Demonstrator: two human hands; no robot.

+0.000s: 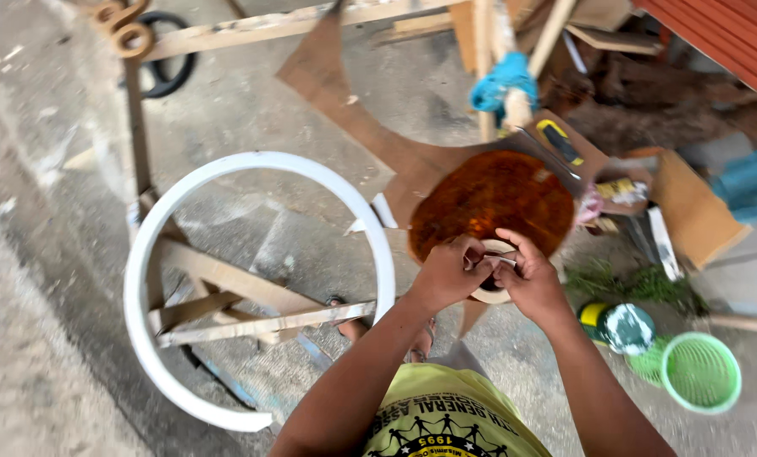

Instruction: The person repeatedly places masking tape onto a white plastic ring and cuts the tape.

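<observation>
Both hands, left [448,272] and right [529,278], around tape roll [490,292] between them.

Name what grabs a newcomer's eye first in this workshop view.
The big white ring lying on wooden slats at left stands out most. At centre, the left hand and right hand work a roll of tape over a glossy orange-brown round board. A green basket sits lower right.

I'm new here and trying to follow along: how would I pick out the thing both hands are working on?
Find the big white ring lying on wooden slats, then look right to the round amber-brown disc. At its lower edge, the left hand and right hand meet on a small roll of tape: pale beige, far smaller than either circle.
</observation>
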